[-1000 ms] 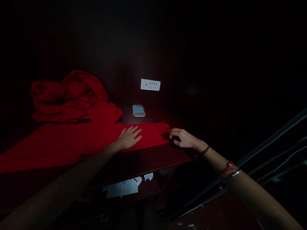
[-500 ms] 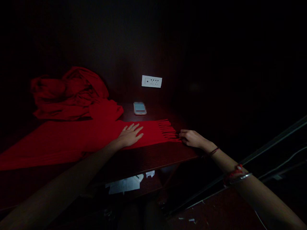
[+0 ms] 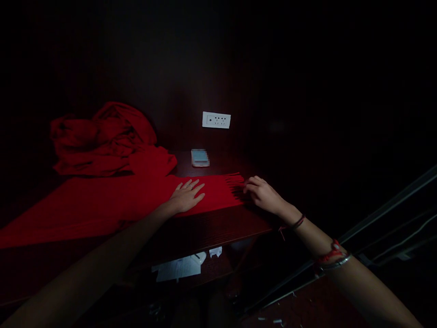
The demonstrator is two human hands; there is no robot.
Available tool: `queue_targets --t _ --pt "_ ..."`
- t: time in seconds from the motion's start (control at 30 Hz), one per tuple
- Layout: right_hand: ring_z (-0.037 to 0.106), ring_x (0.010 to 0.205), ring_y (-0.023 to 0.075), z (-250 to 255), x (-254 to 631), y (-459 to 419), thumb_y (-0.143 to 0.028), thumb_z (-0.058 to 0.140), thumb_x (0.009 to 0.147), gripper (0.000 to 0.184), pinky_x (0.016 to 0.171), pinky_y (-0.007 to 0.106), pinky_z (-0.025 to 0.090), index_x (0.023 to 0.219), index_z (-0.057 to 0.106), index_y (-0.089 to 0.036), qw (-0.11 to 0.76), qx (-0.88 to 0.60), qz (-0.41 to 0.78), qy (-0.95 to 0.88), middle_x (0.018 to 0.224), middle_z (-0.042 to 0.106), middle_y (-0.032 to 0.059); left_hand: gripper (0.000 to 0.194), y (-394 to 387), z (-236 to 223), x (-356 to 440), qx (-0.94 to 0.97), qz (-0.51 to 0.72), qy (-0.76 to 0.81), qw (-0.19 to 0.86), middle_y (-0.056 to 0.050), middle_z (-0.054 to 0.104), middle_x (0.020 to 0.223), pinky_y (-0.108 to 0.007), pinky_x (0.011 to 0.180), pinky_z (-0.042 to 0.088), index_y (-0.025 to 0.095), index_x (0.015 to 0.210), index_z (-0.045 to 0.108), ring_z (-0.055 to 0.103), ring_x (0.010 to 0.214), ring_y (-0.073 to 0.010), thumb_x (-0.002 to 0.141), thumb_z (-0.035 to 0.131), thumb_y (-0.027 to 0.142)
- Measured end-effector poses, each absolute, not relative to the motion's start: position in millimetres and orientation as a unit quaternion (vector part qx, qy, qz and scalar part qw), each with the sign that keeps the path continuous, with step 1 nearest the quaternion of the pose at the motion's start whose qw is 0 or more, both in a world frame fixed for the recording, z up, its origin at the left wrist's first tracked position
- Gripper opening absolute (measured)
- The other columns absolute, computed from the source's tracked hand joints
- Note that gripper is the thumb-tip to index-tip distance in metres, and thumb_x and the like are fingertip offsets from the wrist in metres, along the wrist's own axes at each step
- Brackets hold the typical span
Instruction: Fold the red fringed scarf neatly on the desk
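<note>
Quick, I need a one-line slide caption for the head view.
Left hand spread on a red scarf, right hand curled at its fringe, white socket behind.

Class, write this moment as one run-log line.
left hand: flat on red fringed cloth | right hand: at fringe, hold unclear | behind cloth: blurred blue item | wall: socket panel

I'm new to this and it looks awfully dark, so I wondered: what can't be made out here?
All in the head view:
Red cloth: left part cut off by the picture's edge.
Cloth beneath the left hand: covered by that hand.
Whether the right hand grips any fringe: too dark and small.
Blue item: pixelated.
Paper: print too small.
</note>
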State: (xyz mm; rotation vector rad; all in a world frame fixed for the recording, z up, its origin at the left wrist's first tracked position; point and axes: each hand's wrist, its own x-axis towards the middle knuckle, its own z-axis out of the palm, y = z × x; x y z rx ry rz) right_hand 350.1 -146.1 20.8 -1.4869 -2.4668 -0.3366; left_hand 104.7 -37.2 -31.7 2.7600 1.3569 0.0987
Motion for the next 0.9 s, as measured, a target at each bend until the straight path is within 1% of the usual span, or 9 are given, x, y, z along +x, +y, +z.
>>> queue_targets --t 0.2,0.3,0.43,0.5,0.6,0.67,0.77,0.83,0.9 --pt "0.048 0.077 0.0138 1.9 353.7 -149.1 -0.005 0.039 0.071 0.021 0.072 0.024 0.037 0.081 0.053 -0.017 0.082 -0.466 -0.048 -0.880 0.080 0.054 0.0035 0.054 -34.6 -34.8 104.1 0.896 0.038 0.441 0.032 -0.002 0.017 0.137 -0.042 0.097 0.014 0.028 0.129 0.022 0.012 0.124 -0.0227 0.081 0.018 0.052" --pt "0.049 0.075 0.0138 -2.6 374.0 -150.2 -0.006 0.039 0.070 0.020 0.071 0.023 0.036 0.077 0.054 -0.016 0.054 -0.499 -0.074 -0.862 0.078 0.054 0.0036 0.054 -35.8 -33.8 104.4 0.896 0.035 0.441 0.032 -0.002 0.017 0.137 -0.042 0.097 0.014 0.027 0.129 0.022 0.013 0.124 -0.0225 0.082 0.018 0.051" --pt "0.049 0.067 0.0139 5.4 395.1 -154.4 -0.010 0.039 0.071 0.017 0.062 0.023 0.036 0.069 0.054 -0.016 -0.014 -0.548 -0.125 -0.827 0.074 0.053 0.0048 0.054 -37.6 -31.8 105.1 0.896 0.034 0.442 0.032 -0.003 0.018 0.136 -0.042 0.097 0.014 0.026 0.129 0.022 0.013 0.124 -0.0224 0.082 0.018 0.050" --pt "0.049 0.068 0.0142 10.1 391.7 -154.1 -0.011 0.038 0.073 0.018 0.062 0.024 0.037 0.072 0.055 -0.016 0.001 -0.556 -0.142 -0.819 0.076 0.053 0.0052 0.053 -37.5 -31.9 105.2 0.895 0.035 0.444 0.032 -0.003 0.018 0.137 -0.042 0.097 0.014 0.026 0.129 0.022 0.013 0.124 -0.0226 0.082 0.018 0.050" --pt "0.049 0.078 0.0150 12.7 372.0 -143.6 -0.011 0.038 0.073 0.020 0.072 0.025 0.038 0.083 0.055 -0.017 0.066 -0.519 -0.124 -0.843 0.083 0.053 0.0051 0.053 -36.7 -32.8 105.1 0.894 0.036 0.445 0.034 -0.002 0.018 0.137 -0.042 0.097 0.014 0.027 0.129 0.023 0.013 0.124 -0.0227 0.082 0.019 0.050" --pt "0.047 0.089 0.0155 10.9 356.4 -128.6 -0.013 0.039 0.075 0.023 0.082 0.027 0.036 0.093 0.054 -0.017 0.105 -0.485 -0.097 -0.863 0.093 0.053 0.0060 0.053 -36.2 -33.4 105.1 0.894 0.039 0.444 0.034 -0.002 0.018 0.136 -0.042 0.097 0.014 0.027 0.129 0.023 0.014 0.124 -0.0229 0.082 0.019 0.050" --pt "0.039 0.106 0.0175 2.9 338.3 -100.8 -0.027 0.036 0.082 0.034 0.091 0.031 0.030 0.113 0.045 -0.015 0.152 -0.484 -0.066 -0.859 0.114 0.045 0.0096 0.053 -36.4 -33.0 104.8 0.895 0.043 0.443 0.033 -0.003 0.020 0.136 -0.043 0.097 0.014 0.027 0.129 0.024 0.015 0.123 -0.0231 0.082 0.019 0.051" --pt "0.031 0.115 0.0194 -5.4 331.2 -85.1 -0.040 0.032 0.083 0.047 0.095 0.033 0.026 0.122 0.036 -0.013 0.147 -0.510 -0.037 -0.847 0.125 0.036 0.0121 0.053 -37.6 -31.8 104.2 0.896 0.049 0.439 0.032 -0.004 0.020 0.136 -0.043 0.097 0.015 0.026 0.129 0.025 0.016 0.123 -0.0229 0.082 0.019 0.050" --pt "0.024 0.120 0.0213 -14.8 328.1 -75.3 -0.048 0.026 0.083 0.056 0.098 0.036 0.021 0.126 0.031 -0.012 0.109 -0.537 0.000 -0.836 0.130 0.030 0.0127 0.052 -40.3 -30.1 103.5 0.896 0.054 0.439 0.029 -0.006 0.020 0.136 -0.042 0.097 0.015 0.025 0.128 0.026 0.016 0.123 -0.0226 0.083 0.018 0.049"
